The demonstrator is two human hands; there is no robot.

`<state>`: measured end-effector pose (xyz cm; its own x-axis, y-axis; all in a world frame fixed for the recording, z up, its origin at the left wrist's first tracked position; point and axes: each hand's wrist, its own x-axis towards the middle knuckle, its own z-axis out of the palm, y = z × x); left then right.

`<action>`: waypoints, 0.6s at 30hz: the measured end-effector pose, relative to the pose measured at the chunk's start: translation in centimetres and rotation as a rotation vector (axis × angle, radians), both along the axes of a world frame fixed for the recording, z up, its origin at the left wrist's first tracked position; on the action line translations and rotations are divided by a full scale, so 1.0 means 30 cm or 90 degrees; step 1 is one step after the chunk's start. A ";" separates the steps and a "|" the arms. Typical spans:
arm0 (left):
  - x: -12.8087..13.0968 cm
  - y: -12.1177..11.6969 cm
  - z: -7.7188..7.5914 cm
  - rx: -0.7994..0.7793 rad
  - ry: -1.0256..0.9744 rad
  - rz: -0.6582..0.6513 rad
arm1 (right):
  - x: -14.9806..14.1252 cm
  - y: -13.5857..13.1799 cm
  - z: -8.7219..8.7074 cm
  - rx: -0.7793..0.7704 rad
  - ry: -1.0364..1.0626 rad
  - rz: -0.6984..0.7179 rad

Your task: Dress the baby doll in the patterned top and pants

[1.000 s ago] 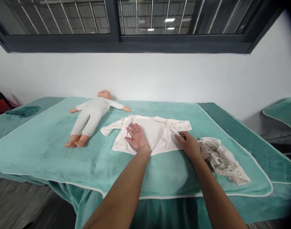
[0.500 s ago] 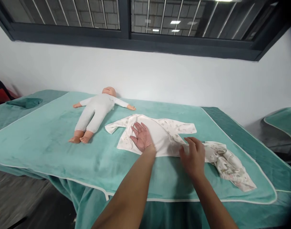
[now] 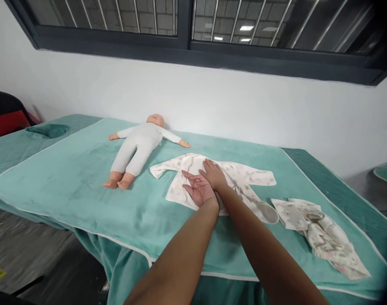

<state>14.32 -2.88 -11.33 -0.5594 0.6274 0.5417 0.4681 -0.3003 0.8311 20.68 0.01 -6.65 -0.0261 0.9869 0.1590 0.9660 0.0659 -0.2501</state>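
A white printed baby garment (image 3: pixel 241 178) lies spread on the teal blanket (image 3: pixel 69 178) in front of me. My left hand (image 3: pixel 198 189) rests flat on its left part with fingers stretched out. My right hand (image 3: pixel 214 173) has crossed over and lies on the garment's middle, just beyond the left hand, fingers flat on the cloth. A baby doll (image 3: pixel 138 148) in a pale suit lies on its back to the left of the garment. A second crumpled printed garment (image 3: pixel 323 235) lies to the right.
The blanket covers a table that stands against a white wall (image 3: pixel 244 101) under a dark-framed window. A folded teal cloth (image 3: pixel 49 130) lies at the far left. Another teal-covered surface (image 3: pixel 385 171) shows at the right edge. The floor (image 3: pixel 28 254) lies below left.
My right hand left the garment's right edge and moved left across to its middle, and the right side of the garment now lies folded over. The left hand stayed pressed in place.
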 end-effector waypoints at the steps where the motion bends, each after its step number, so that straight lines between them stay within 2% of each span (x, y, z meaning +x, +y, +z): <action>1: -0.003 -0.005 -0.001 -0.011 -0.013 0.006 | -0.001 0.011 -0.003 -0.006 -0.006 -0.009; 4: -0.028 -0.020 0.002 -0.109 0.016 0.005 | -0.004 0.033 -0.009 -0.017 -0.021 -0.038; 8: -0.085 -0.039 0.024 -0.293 0.197 -0.073 | -0.013 0.038 -0.007 -0.021 -0.034 -0.056; 12: -0.149 -0.070 0.081 -0.309 0.284 -0.129 | -0.031 0.013 0.002 -0.022 -0.038 -0.088; 14: -0.196 -0.102 0.123 -0.325 0.453 -0.157 | -0.043 -0.006 0.006 -0.020 -0.037 -0.118; 16: -0.265 -0.146 0.166 -0.340 0.676 -0.174 | -0.055 -0.028 0.006 -0.016 -0.034 -0.153; 18: -0.349 -0.193 0.195 -0.307 0.787 -0.196 | -0.068 -0.050 0.005 -0.014 -0.029 -0.188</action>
